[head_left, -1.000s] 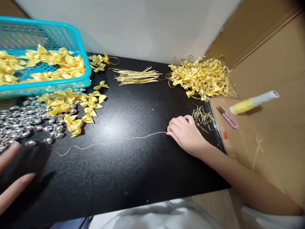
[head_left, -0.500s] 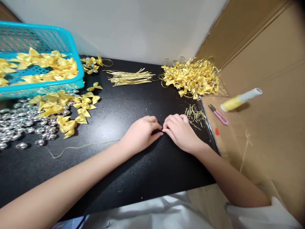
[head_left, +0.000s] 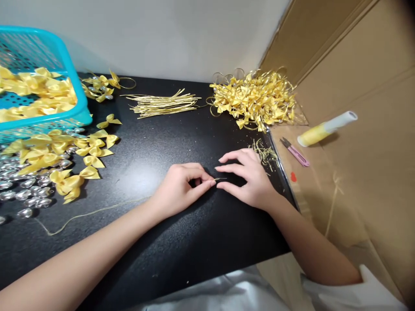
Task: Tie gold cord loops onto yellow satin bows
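My left hand (head_left: 183,188) pinches the end of a thin gold thread between thumb and forefinger. A fine, straight grey tip like a needle (head_left: 223,178) sticks out to the right of the pinch; it is too small to be sure of. Behind that wrist, the slack thread (head_left: 94,212) trails left over the black table (head_left: 194,242). My right hand (head_left: 248,177) faces the tip with fingers spread and curved, holding nothing, just apart from it. Thread clippings (head_left: 266,154) lie beyond the right hand.
Yellow ribbon bows (head_left: 93,161) and silver beads (head_left: 24,194) lie at left by a blue basket (head_left: 84,113) of bows. Gold ties (head_left: 165,104) and a heap of finished bow pieces (head_left: 254,99) lie at the back. Pink thread snips (head_left: 297,154) and a tube (head_left: 327,128) rest on cardboard at right.
My right hand has let go and opened its fingers, moving slightly away from the left fingertips. The fine tip now shows between the hands. The view has shifted a little to the right.
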A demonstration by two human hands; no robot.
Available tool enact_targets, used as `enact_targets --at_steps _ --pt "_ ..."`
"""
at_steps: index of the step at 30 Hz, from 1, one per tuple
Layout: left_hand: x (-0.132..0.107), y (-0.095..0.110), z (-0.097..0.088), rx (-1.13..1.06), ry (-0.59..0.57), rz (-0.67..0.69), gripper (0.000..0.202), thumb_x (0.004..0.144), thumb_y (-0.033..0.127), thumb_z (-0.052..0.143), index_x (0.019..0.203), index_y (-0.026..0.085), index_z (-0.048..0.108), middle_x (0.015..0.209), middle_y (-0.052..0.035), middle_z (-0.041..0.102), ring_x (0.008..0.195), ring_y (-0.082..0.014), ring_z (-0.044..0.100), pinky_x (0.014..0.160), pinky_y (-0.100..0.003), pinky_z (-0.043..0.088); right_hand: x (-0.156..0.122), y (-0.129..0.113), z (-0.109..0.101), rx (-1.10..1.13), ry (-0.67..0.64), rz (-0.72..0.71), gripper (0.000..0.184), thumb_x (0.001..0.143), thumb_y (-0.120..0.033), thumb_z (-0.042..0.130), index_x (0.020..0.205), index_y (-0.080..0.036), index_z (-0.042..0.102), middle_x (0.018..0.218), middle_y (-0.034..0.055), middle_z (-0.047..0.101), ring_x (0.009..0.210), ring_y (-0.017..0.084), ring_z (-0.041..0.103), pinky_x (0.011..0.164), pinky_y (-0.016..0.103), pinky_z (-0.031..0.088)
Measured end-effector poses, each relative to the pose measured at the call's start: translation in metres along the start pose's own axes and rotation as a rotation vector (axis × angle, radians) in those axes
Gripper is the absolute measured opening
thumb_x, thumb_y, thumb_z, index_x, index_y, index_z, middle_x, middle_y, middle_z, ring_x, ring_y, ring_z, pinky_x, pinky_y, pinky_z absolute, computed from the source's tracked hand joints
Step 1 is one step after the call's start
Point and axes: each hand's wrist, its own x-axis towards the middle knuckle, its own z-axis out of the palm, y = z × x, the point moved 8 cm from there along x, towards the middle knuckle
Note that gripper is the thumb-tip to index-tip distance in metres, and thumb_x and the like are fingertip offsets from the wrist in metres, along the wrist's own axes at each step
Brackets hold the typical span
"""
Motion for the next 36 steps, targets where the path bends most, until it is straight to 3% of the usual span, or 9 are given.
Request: enact_targets --at_steps 3,9,16,22,28,33,36 --pt "-0.002 -0.001 0.002 -0.011 -0.006 -0.009 0.016 0.087 0.023 0.064 0.076 0.016 0.073 0.069 -0.0017 0.067 0.064 -0.0114 0.060 0.061 -0.022 0.044 -0.001 -0.004 0.009 0.011 -0.026 -0.011 0.009 0.086 -0.031 0.068 0.089 -0.026 0.075 0.107 0.0031 0.070 0.104 0.022 0.054 0.092 0.041 0.038" --pt "-0.003 -0.001 0.006 -0.039 -0.057 -0.002 0.020 0.089 0.026 0.063 0.073 0.016 0.070 0.069 -0.0011 0.063 0.064 -0.0113 0.058 0.062 -0.023 0.043 -0.001 -0.002 0.009 0.056 -0.012 0.045 0.013 0.087 -0.026 0.065 0.077 -0.025 0.073 0.098 0.0026 0.069 0.099 0.021 0.054 0.091 0.040 0.038" --pt "-0.004 0.001 0.000 -0.185 -0.023 0.014 0.015 0.085 0.023 0.066 0.074 0.016 0.072 0.070 -0.0014 0.066 0.064 -0.0108 0.057 0.062 -0.022 0.045 -0.002 -0.005 0.010 0.109 0.035 0.046 0.013 0.087 -0.023 0.062 0.076 -0.022 0.068 0.090 0.0034 0.065 0.092 0.019 0.054 0.088 0.038 0.039" --pt "-0.003 -0.012 -0.009 -0.323 0.086 -0.077 0.012 0.083 0.026 0.069 0.086 0.019 0.079 0.073 -0.0034 0.069 0.066 -0.0131 0.061 0.060 -0.024 0.047 -0.004 -0.013 0.012 0.010 0.109 0.022 0.018 0.089 -0.025 0.059 0.073 -0.022 0.068 0.088 0.0042 0.061 0.091 0.019 0.051 0.087 0.036 0.038" --pt "-0.006 -0.011 -0.007 -0.227 0.164 -0.075 0.014 0.083 0.024 0.070 0.091 0.019 0.080 0.074 -0.0037 0.070 0.064 -0.0122 0.061 0.058 -0.023 0.047 -0.010 -0.020 0.006 -0.129 0.185 -0.028 0.021 0.092 -0.028 0.057 0.075 -0.023 0.069 0.091 0.0055 0.059 0.094 0.021 0.051 0.089 0.038 0.035" --pt "-0.007 -0.003 0.000 -0.143 0.101 -0.002 0.011 0.084 0.022 0.069 0.084 0.018 0.079 0.072 -0.0036 0.070 0.062 -0.0118 0.060 0.057 -0.023 0.047 -0.011 -0.020 0.012 -0.228 0.114 -0.037 0.020 0.094 -0.029 0.053 0.083 -0.024 0.069 0.094 0.0062 0.061 0.096 0.023 0.049 0.090 0.041 0.033" --pt "-0.007 -0.001 -0.002 -0.154 0.106 0.013 0.010 0.082 0.021 0.070 0.077 0.016 0.077 0.069 -0.0030 0.069 0.060 -0.0108 0.058 0.056 -0.022 0.046 -0.010 -0.017 0.011 -0.137 0.117 0.001 0.017 0.094 -0.029 0.054 0.086 -0.024 0.068 0.095 0.0062 0.061 0.096 0.022 0.051 0.091 0.040 0.035"
